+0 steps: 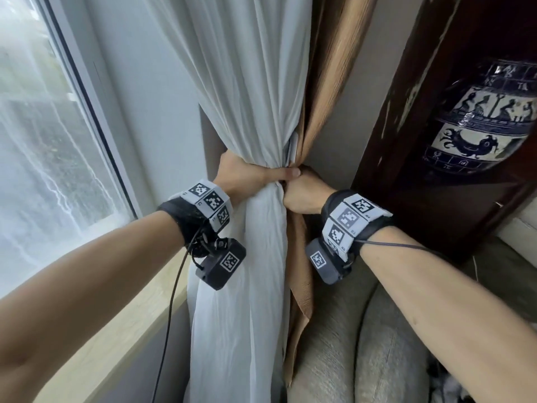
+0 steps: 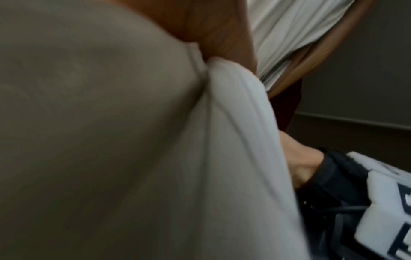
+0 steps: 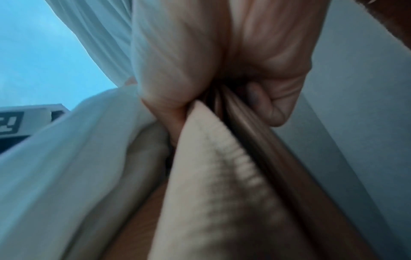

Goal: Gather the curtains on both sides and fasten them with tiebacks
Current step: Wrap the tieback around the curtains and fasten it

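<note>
A white curtain [image 1: 247, 82] hangs bunched beside the window, with a tan curtain [image 1: 334, 68] behind it on the right. My left hand [image 1: 252, 174] grips round the white bundle at its waist, thumb lying across the front. My right hand [image 1: 302, 191] meets it from the right, fingers curled on the tan folds. In the right wrist view my right hand [image 3: 222, 91] pinches dark tan folds and a cream ribbed strip [image 3: 222, 176]; I cannot tell whether that strip is a tieback or a curtain edge. A small pale flat piece [image 1: 292, 148] shows just above the hands. The left wrist view shows white curtain [image 2: 233, 140] close up.
The window [image 1: 43, 141] and its pale wooden sill [image 1: 116, 330] are on the left. A dark wooden cabinet [image 1: 406, 112] holding a blue and white vase [image 1: 488, 120] stands close on the right. A beige upholstered sofa [image 1: 348, 344] sits below the hands.
</note>
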Tool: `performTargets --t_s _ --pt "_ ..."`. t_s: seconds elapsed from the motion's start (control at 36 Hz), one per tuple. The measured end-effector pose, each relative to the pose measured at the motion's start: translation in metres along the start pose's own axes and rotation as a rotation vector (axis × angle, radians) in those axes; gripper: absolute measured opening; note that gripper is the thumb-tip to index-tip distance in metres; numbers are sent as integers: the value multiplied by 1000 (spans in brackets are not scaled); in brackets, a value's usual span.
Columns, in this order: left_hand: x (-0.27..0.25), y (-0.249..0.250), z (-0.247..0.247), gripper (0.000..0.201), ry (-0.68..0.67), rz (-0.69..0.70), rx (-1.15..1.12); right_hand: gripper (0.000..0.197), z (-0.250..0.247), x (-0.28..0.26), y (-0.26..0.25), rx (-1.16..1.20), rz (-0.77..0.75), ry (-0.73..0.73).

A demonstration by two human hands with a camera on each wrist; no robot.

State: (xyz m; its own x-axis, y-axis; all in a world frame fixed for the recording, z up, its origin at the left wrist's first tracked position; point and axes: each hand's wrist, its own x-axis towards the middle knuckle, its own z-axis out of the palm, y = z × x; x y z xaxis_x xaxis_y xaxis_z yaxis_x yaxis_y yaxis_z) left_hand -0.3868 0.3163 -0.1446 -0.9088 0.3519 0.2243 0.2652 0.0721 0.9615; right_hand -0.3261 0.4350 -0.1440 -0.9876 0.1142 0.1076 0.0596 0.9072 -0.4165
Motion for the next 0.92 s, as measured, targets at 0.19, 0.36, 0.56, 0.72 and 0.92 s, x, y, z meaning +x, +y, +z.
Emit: performTargets --t_s 0.19,0.36,0.56,0.72,0.92 --pt "18 -17 1 48 161 59 36 58 11 2 11 149 40 1" --pt "35 -21 0 88 123 60 86 80 5 -4 41 396 137 26" --pt "45 -24 -8 99 69 24 144 61 -8 -8 37 378 91 185" --pt "43 -23 -9 96 35 37 158 35 -9 -14 31 410 27 87" --pt "40 -22 -8 85 4 98 139 24 -26 -20 31 468 58 -45"
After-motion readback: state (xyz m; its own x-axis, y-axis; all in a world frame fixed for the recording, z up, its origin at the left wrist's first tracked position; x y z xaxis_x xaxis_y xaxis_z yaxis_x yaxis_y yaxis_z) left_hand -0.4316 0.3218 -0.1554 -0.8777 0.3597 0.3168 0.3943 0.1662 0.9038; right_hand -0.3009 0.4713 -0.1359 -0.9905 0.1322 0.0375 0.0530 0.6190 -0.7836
